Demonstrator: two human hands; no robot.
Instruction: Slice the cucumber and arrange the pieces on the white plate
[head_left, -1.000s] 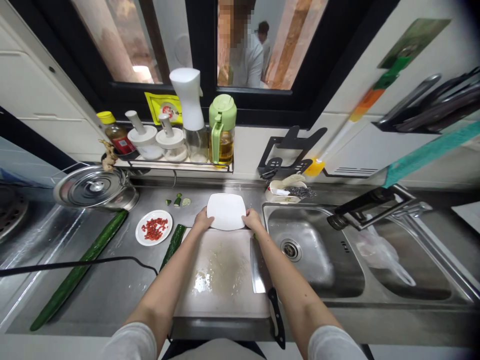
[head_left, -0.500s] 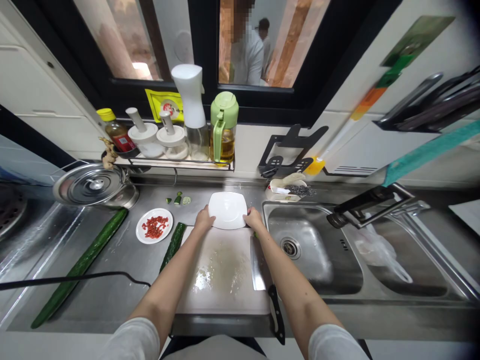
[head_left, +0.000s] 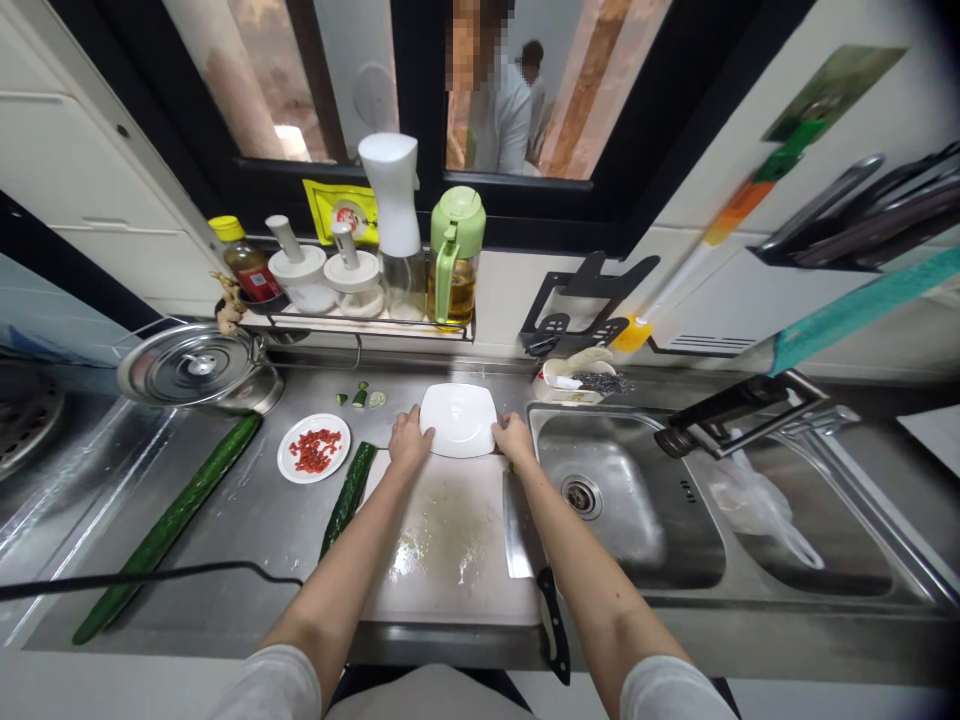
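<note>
A white squarish plate (head_left: 458,420) sits at the far edge of the cutting board (head_left: 442,540). My left hand (head_left: 409,440) grips its left side, thumb on the rim. On the opposite side, my right hand (head_left: 513,438) holds the right edge, its fingers partly hidden. The board's surface is wet. A cleaver (head_left: 517,530) lies along the board's right side under my right forearm, black handle toward me. Left of the board, partly behind my left forearm, is a shorter cucumber piece (head_left: 349,500).
A small white plate (head_left: 282,462) holds chopped red bits. Further left lie a long cucumber (head_left: 172,520) and a lidded steel pot (head_left: 247,385). Cucumber scraps (head_left: 360,398) rest behind. Seasoning bottles stand on a rack (head_left: 360,322). A double sink (head_left: 622,500) is on the right.
The view has shifted slightly. Both hands stay at the white squarish plate, and the left fingers look a little more spread. The plate has barely moved.
</note>
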